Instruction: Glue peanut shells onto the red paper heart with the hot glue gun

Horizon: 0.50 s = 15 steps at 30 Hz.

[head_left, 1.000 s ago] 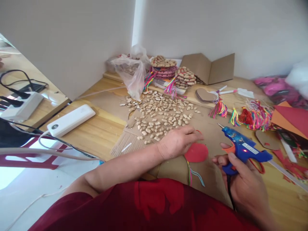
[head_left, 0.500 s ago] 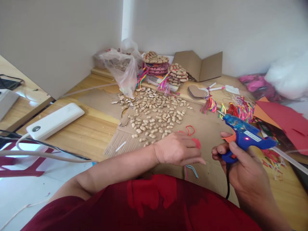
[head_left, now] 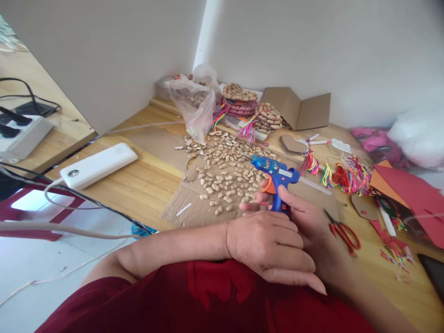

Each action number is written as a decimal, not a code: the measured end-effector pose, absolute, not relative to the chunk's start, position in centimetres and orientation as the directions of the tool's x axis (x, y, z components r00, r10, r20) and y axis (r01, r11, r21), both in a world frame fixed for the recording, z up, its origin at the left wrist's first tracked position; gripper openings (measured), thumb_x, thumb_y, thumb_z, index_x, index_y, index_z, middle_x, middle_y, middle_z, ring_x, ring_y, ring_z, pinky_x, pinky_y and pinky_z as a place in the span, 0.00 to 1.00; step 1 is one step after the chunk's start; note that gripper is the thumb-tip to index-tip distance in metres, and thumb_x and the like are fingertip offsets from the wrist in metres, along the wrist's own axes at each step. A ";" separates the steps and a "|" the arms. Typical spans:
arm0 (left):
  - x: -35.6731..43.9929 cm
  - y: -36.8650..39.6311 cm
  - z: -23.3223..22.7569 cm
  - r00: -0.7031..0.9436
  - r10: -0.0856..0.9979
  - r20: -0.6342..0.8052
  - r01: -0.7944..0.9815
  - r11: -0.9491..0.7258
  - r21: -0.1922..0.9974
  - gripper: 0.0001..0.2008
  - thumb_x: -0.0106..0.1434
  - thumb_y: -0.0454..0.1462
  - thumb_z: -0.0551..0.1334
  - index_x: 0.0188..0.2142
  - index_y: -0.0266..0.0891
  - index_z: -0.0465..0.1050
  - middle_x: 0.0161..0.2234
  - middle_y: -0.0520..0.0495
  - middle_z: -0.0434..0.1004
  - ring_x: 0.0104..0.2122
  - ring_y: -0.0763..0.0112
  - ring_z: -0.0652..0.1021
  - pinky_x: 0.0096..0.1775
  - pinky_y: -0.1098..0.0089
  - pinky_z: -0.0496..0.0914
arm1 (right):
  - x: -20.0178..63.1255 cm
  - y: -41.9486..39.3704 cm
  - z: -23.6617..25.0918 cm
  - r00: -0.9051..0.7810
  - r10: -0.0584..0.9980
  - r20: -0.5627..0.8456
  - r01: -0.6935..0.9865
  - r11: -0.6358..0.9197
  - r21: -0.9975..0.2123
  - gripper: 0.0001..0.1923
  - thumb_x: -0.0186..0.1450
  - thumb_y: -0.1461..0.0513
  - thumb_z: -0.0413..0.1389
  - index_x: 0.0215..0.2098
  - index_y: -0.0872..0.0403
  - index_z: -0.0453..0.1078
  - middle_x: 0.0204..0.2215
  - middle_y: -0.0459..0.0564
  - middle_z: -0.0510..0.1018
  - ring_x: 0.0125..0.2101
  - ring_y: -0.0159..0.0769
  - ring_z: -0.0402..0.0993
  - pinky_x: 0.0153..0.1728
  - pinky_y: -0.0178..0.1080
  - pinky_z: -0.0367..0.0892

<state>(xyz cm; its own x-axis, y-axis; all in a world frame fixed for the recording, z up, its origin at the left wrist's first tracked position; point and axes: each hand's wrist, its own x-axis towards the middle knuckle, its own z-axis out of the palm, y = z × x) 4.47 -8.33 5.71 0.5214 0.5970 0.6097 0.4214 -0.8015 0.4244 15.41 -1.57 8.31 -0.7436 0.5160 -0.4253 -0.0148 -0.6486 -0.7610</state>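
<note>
Head view. Right hand (head_left: 305, 217) closed round the grip of the blue glue gun (head_left: 275, 178), one finger on the orange trigger; gun held upright over the cardboard sheet (head_left: 197, 210), nozzle pointing left at the loose peanuts (head_left: 227, 171). Left hand (head_left: 274, 247) lying across in front of the right hand, fingers extended and close together, nothing visibly held; whether touching the right hand cannot be told. Red-handled scissors (head_left: 343, 231) just right of the hands on the wooden table (head_left: 138, 189). Coloured thread tassels (head_left: 347, 173) further right. Plastic bag (head_left: 196, 104) and peanut-covered pieces (head_left: 253, 108) at the far corner. White power bank (head_left: 99, 164) well left.
</note>
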 end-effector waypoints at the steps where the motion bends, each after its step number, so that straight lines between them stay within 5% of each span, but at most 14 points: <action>1: 4.3 -8.7 5.9 0.524 0.614 0.590 0.392 -0.789 0.472 0.17 0.69 0.49 0.60 0.32 0.44 0.81 0.28 0.47 0.80 0.28 0.69 0.78 0.38 0.66 0.74 | 14.9 -1.6 8.6 -0.746 0.526 -0.409 -0.035 -0.643 -0.765 0.17 0.64 0.48 0.59 0.44 0.49 0.71 0.31 0.47 0.75 0.32 0.41 0.75 0.35 0.45 0.72; 6: 0.0 -11.8 7.1 0.421 0.772 0.477 0.155 -0.579 0.800 0.07 0.69 0.39 0.64 0.41 0.42 0.81 0.36 0.45 0.83 0.38 0.70 0.81 0.45 0.72 0.75 | 13.8 -0.9 9.1 -0.748 0.560 -0.356 -0.048 -0.581 -0.813 0.13 0.64 0.53 0.61 0.42 0.51 0.71 0.24 0.41 0.67 0.23 0.30 0.63 0.28 0.33 0.67; 9: -6.0 -14.1 8.3 0.327 0.914 0.241 0.289 -0.339 0.895 0.16 0.65 0.39 0.68 0.52 0.44 0.78 0.44 0.45 0.83 0.40 0.65 0.82 0.43 0.69 0.75 | 13.7 -0.6 8.8 -0.727 0.583 -0.361 -0.002 -0.529 -0.849 0.14 0.62 0.51 0.62 0.34 0.53 0.70 0.23 0.43 0.69 0.23 0.31 0.64 0.26 0.34 0.65; 12: -12.2 -16.0 8.6 -0.163 0.969 0.183 0.689 -0.021 0.724 0.11 0.62 0.44 0.69 0.43 0.46 0.82 0.37 0.49 0.83 0.36 0.62 0.81 0.43 0.66 0.73 | 13.6 -0.7 8.4 -0.721 0.613 -0.323 -0.043 -0.505 -0.862 0.14 0.61 0.52 0.63 0.32 0.53 0.70 0.23 0.44 0.71 0.23 0.31 0.66 0.26 0.33 0.66; 14: -14.9 -16.9 8.2 -0.517 0.779 0.353 0.804 0.302 0.512 0.10 0.63 0.44 0.67 0.38 0.42 0.82 0.32 0.51 0.79 0.36 0.63 0.78 0.47 0.62 0.70 | 13.5 -0.9 8.4 -0.730 0.615 -0.298 -0.076 -0.506 -0.859 0.12 0.61 0.53 0.63 0.35 0.53 0.71 0.23 0.43 0.71 0.23 0.30 0.66 0.27 0.33 0.66; 15: -15.7 -17.0 7.9 -0.569 0.717 0.403 0.811 0.407 0.421 0.11 0.66 0.43 0.64 0.39 0.39 0.81 0.34 0.51 0.78 0.40 0.63 0.77 0.51 0.58 0.67 | 13.4 -0.9 8.4 -0.734 0.615 -0.289 -0.084 -0.504 -0.860 0.12 0.61 0.54 0.63 0.36 0.53 0.71 0.23 0.43 0.71 0.23 0.30 0.66 0.27 0.33 0.66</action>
<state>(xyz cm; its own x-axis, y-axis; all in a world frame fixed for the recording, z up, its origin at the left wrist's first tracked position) -15.66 -17.00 7.90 -0.5686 0.7171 0.4031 0.8110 0.4067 0.4205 13.41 -0.94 8.45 -0.7337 0.6150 -0.2888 -0.0841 -0.5040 -0.8596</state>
